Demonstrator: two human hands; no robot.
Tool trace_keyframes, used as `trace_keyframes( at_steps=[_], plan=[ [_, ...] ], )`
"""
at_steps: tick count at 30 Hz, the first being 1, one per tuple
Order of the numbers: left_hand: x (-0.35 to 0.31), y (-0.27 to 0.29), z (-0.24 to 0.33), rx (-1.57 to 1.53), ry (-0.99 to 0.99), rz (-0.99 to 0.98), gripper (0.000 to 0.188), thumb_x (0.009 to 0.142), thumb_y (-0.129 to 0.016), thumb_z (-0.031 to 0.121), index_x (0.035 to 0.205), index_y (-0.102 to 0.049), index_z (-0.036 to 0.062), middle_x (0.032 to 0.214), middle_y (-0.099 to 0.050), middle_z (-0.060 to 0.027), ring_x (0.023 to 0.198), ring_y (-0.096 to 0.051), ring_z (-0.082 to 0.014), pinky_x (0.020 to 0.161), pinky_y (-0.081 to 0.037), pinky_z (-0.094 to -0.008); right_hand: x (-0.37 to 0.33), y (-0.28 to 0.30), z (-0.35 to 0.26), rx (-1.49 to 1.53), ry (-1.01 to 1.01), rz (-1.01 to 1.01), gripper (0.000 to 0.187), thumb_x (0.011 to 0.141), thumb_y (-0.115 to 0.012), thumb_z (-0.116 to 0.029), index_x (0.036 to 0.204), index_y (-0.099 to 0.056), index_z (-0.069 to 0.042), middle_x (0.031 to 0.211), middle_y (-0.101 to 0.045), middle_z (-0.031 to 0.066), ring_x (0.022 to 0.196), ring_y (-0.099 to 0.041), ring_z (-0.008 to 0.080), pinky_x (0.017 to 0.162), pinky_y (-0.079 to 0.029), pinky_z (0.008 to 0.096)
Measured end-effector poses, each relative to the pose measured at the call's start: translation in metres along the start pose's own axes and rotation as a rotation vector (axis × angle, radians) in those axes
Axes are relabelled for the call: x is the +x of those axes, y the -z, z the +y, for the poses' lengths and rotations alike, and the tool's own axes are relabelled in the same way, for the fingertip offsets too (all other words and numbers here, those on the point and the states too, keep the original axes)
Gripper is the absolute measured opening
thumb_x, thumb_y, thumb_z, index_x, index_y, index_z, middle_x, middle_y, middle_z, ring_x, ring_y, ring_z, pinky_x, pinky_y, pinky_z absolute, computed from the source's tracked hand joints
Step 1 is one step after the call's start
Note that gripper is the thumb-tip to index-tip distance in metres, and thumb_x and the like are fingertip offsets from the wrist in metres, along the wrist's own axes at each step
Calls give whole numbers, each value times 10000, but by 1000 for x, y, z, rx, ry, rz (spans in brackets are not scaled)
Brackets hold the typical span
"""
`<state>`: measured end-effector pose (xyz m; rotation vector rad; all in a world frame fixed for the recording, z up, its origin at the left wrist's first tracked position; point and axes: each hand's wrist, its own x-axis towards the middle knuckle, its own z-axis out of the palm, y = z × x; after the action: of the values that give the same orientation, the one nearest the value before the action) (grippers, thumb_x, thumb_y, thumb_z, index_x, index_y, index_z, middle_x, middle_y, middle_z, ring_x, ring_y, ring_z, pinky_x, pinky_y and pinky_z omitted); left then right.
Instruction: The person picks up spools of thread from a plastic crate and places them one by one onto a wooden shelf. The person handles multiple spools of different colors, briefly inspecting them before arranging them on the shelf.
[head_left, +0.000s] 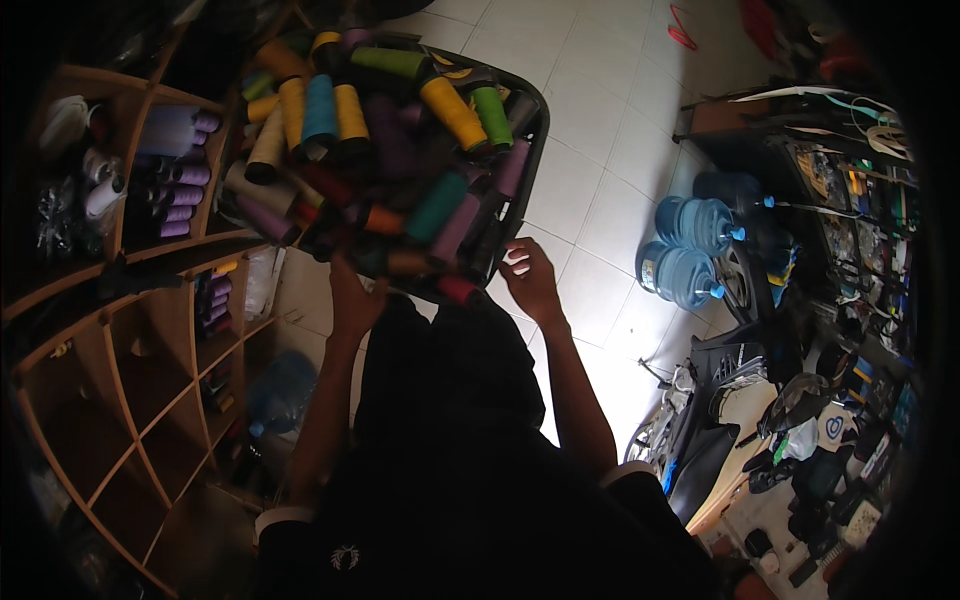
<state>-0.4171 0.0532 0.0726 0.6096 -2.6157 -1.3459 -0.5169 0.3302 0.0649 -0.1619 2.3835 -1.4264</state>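
Observation:
A dark crate [541,130] in front of me is heaped with cone-shaped thread spools. Among them are a blue spool [319,108], a yellow spool [453,114], a bright green spool [491,115] and a teal spool [436,207]. My left hand [355,303] grips the crate's near left corner, its fingertips partly hidden below the spools. At the near right, my right hand [532,282] has its fingers curled against the crate's rim. A red spool [459,290] lies at the near edge, between my hands.
Wooden cubby shelves [120,400] stand on the left, some compartments holding purple spools [187,175]. Below them is a large clear bottle [283,392]. Blue water bottles [680,275] and a motorbike [715,400] stand right on the tiled floor [590,190], beside a cluttered rack [850,200].

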Motion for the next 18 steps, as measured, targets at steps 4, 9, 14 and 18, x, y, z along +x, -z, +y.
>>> trace_keyframes(
  at_steps=[4, 9, 14, 18],
  plan=[
    [-9, 0, -7, -25, 89, 19, 731, 731, -661, 2, 1367, -302, -32, 1231, -450, -196, 1160, -477, -317, 967, -387, -409, -3, 4, -32, -137, -61, -167, 602, 743, -792, -128, 1255, -478, -97, 1095, -520, 120, 857, -613, 214, 725, -544, 327],
    [-23, 2, -5, -14, 97, 19, 809, 705, -660, 15, 1412, -268, 18, 1281, -408, -160, 1150, -471, -284, 912, -397, -402, 3, -5, -35, -224, -88, -229, 701, 717, -794, -126, 1310, -423, -102, 1156, -474, 157, 885, -640, 287, 773, -564, 381],
    [-26, -3, 3, -65, 80, 21, 871, 695, -673, 22, 1440, -221, 15, 1351, -362, -181, 1201, -446, -310, 969, -384, -444, 4, -5, -47, -213, 35, -173, 671, 698, -780, -91, 1283, -452, -67, 1207, -462, 194, 923, -644, 378, 796, -568, 433],
    [-25, -8, 8, -19, 84, 38, 897, 685, -697, 28, 1432, -201, 0, 1367, -315, -203, 1243, -390, -332, 1015, -349, -466, 6, -5, -48, -245, 67, -173, 593, 702, -760, -80, 1236, -504, -41, 1244, -459, 212, 941, -638, 407, 801, -569, 439]
  ],
)
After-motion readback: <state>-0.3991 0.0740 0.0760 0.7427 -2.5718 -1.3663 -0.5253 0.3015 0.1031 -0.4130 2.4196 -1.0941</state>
